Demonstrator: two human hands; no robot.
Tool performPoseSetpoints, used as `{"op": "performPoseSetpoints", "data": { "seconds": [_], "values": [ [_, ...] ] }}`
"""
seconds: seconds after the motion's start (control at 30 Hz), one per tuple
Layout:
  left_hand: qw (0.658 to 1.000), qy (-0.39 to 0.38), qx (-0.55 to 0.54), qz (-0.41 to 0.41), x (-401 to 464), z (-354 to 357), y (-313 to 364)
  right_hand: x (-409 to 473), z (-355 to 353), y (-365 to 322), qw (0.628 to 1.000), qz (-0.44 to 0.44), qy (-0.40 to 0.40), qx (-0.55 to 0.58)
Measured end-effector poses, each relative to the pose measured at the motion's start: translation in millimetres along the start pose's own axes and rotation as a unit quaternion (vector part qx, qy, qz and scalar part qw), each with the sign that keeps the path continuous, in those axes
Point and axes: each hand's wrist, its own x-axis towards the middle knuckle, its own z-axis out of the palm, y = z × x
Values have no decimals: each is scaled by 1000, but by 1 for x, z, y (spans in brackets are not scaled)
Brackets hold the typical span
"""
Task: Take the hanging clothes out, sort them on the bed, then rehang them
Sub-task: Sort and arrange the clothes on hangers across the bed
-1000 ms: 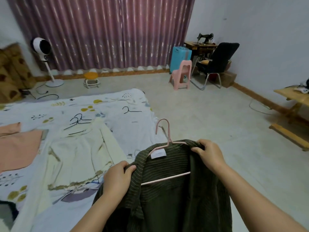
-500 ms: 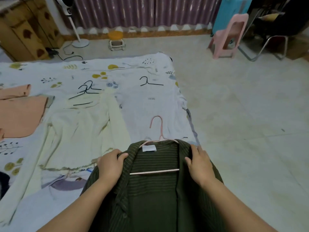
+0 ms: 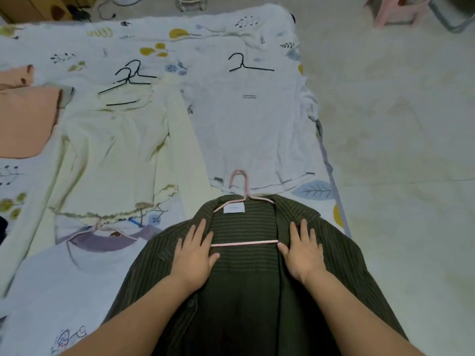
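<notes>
Currently, from left to right: a peach garment (image 3: pixel 23 119), a cream top (image 3: pixel 113 155) and a white shirt (image 3: pixel 252 129) lie on the bed (image 3: pixel 77 39). Nearer, the left hand (image 3: pixel 195 255) and right hand (image 3: pixel 303 250) press flat, fingers spread, gripping nothing, on a dark green striped shirt (image 3: pixel 244 299) lying on the bed's near edge, on its pink hanger (image 3: pixel 244 243).

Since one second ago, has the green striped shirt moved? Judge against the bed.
Yes. The green striped shirt, then held up off the bed, now lies flat on it under both open hands.
</notes>
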Motion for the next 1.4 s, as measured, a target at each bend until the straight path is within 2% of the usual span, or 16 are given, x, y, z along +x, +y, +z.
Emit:
{"op": "performPoseSetpoints", "data": {
  "seconds": [0.07, 0.2, 0.4, 0.5, 0.67, 1.0, 1.4],
  "values": [
    [998, -65, -11, -6, 3, -2, -4, -4, -7, -2, 1000, 1, -13, 0],
    [993, -77, -83, -27, -2, -44, 5, -20, -32, -13, 999, 15, 34, 10],
    [984, 19, -175, -30, -54, -108, 0, -73, -64, -47, 992, -48, 109, 39],
    [969, 58, -241, -18, -95, -137, -7, -110, -77, -70, 987, -103, 114, 45],
    [962, 103, -251, -11, -163, -171, -32, -181, -90, -118, 977, -180, 113, -16],
    [966, 154, -202, -54, -325, -198, -154, -331, -54, -239, 947, -266, 135, -121],
    [960, 106, -167, -200, -508, -161, -342, -462, 66, -394, 908, -352, 69, -216]
  ]
}}
